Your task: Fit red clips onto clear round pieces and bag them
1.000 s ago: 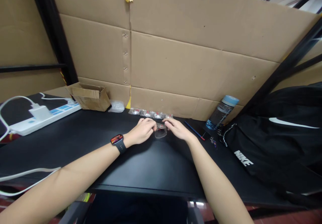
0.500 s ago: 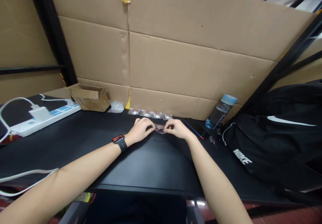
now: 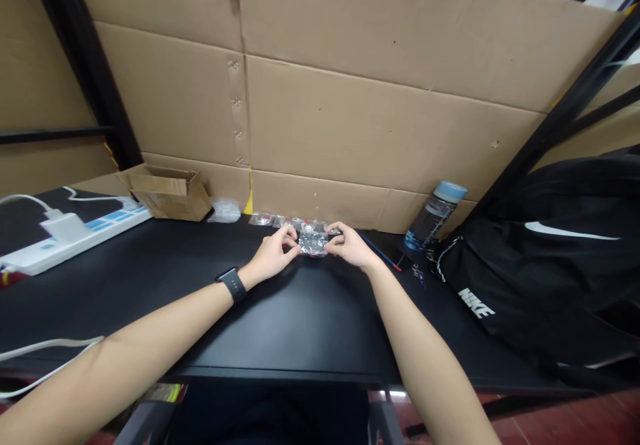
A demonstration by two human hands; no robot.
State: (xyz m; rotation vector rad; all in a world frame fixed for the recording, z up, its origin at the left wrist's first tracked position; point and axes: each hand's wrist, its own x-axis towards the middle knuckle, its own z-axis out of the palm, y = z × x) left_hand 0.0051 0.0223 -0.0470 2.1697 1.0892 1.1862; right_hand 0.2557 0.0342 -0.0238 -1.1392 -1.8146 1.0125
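Observation:
Both my hands meet at the back middle of the black table (image 3: 300, 311). My left hand (image 3: 274, 253), with a black watch on its wrist, pinches the left edge of a small clear plastic bag (image 3: 313, 243) holding small red and white parts. My right hand (image 3: 350, 245) pinches the bag's right edge. The bag is held just above the table, in front of a row of similar small clear bags (image 3: 273, 220) lying along the cardboard wall.
A small open cardboard box (image 3: 167, 193) and a white power strip (image 3: 75, 226) with a charger lie at the left. A blue-capped water bottle (image 3: 434, 215), a pen (image 3: 381, 254) and a black backpack (image 3: 545, 265) sit at the right. Cardboard sheets wall the back.
My hands have lifted the clear bag and moved it slightly back toward the row of bags, now stretching it flat between them. The view has shifted a little.

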